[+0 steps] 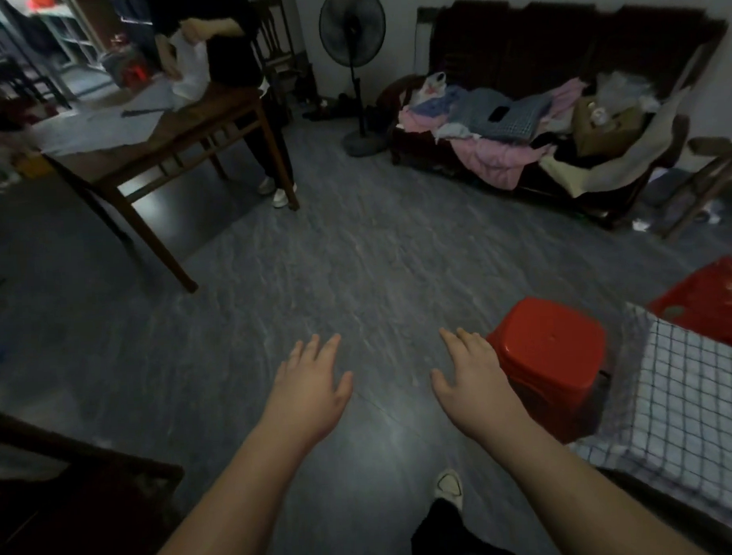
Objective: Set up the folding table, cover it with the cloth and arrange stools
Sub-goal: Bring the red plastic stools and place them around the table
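At the far left of my feed, a brown wooden bench (pixel 217 104) stands on the grey floor (pixel 314 258) with pale sheets spread on its top. A person in dark clothes (pixel 223 41) stands behind it, handling something white. Next across, my left hand (pixel 310 387) hangs over the floor, palm down, fingers straight and slightly spread, holding nothing. A black pedestal fan (pixel 352 30) stands by the back wall beyond it. My right hand (pixel 471 381) is likewise flat and empty, fingers extended. Its outer fingers overlap the near-left corner of the red stool (pixel 553 345) in view, and I cannot tell whether they touch it. That stool stands upright on the floor, seat up, long axis vertical. It is glossy red plastic, with a squarish seat, rounded corners and a small hole in the middle. Behind it, a dark sofa (pixel 555 34) is heaped with clothes. Just right of the stool, the checked cloth (pixel 684 411), white with dark grid lines, lies over a flat surface and drapes off its edge toward the stool. Past the cloth's far edge something red (pixel 713 294) shows, too blurred to name
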